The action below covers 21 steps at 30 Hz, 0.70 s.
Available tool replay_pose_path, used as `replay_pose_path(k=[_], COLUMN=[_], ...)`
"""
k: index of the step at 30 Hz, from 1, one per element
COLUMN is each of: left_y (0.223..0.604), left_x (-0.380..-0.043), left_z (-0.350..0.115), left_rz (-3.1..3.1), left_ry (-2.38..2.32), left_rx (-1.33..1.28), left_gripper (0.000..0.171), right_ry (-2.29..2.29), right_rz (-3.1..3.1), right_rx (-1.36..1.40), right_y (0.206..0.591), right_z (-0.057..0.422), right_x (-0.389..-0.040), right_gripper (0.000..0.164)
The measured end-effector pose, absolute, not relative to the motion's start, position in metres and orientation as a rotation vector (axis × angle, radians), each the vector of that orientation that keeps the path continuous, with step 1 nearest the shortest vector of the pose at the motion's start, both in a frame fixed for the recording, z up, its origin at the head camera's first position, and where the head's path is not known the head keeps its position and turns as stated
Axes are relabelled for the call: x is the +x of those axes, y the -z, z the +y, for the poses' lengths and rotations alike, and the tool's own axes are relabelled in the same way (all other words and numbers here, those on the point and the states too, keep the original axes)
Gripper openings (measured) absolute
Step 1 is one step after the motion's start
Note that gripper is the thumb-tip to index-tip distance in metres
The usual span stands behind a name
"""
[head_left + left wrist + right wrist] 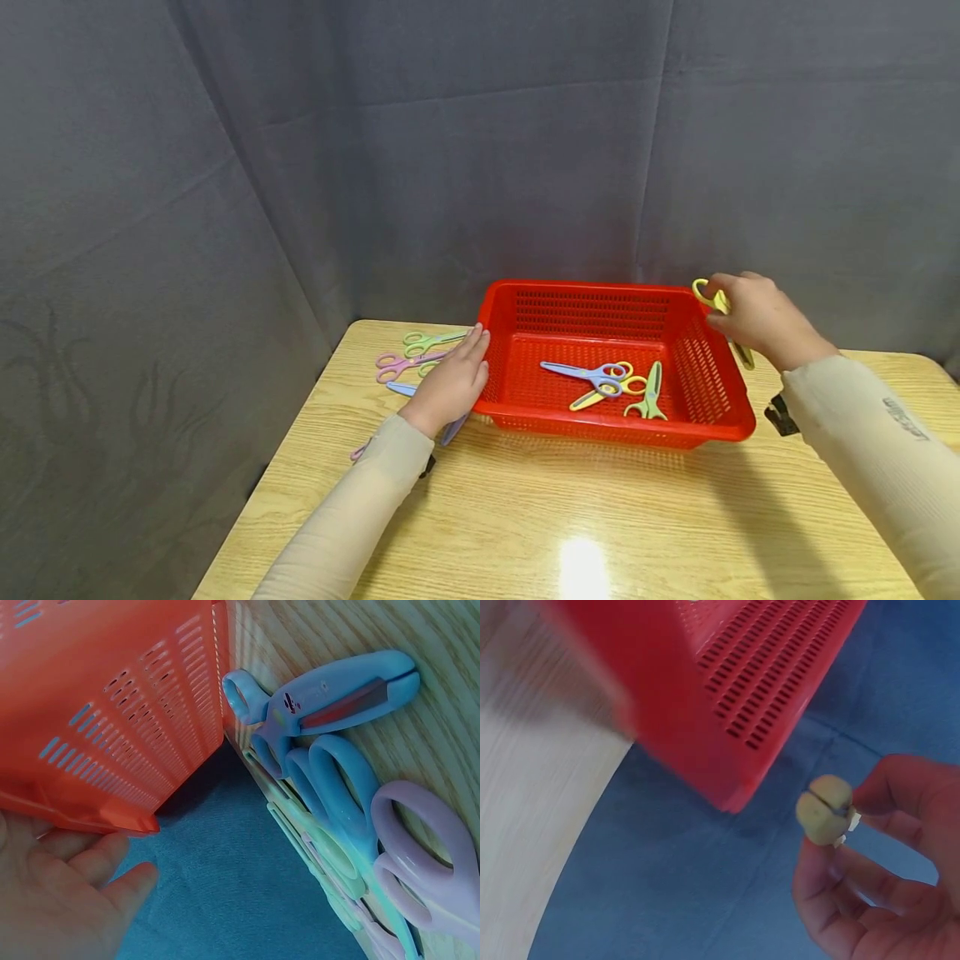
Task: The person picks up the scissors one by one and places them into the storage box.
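Grey cloth (495,183) is hung behind the wooden counter (510,525). A red basket (585,420) is touched at its left side by the straight-fingered left hand (453,379), apparently for steadiness. Yellow scissors (720,302) are pinched by the right hand (759,318), presumably for control, beside the basket's far right corner.

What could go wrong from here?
Held by the right hand beside the right rim of the red basket, the yellow scissors might catch on it if swung inward.
The left hand touches the left rim; a push could shift the basket.
Inside, the blue-violet scissors overlap another yellow pair; they may tangle when lifted.
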<state>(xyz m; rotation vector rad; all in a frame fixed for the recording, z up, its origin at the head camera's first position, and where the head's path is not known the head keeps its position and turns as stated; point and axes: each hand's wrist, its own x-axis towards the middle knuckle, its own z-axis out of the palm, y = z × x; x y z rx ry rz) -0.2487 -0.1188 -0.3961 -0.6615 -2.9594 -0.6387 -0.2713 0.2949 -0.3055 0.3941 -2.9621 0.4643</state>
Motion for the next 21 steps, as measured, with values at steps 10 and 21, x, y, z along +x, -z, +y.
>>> replay_pose_path(k=[10,21], left_y=[0.397,0.397], left_x=[-0.248,-0.249], left_z=[-0.12,-0.116], left_rz=[-2.961,-2.959], left_ry=[0.637,0.624], left_rx=[-0.657,-0.674], left_gripper=[0.056,0.056], right_ry=[-0.539,-0.596], right_rz=[-2.99,-2.989], right_rx=[0.443,0.508], right_y=[0.3,0.314], right_z=[0.268,0.251], right_x=[-0.285,-0.301], right_gripper=[0.031,0.026])
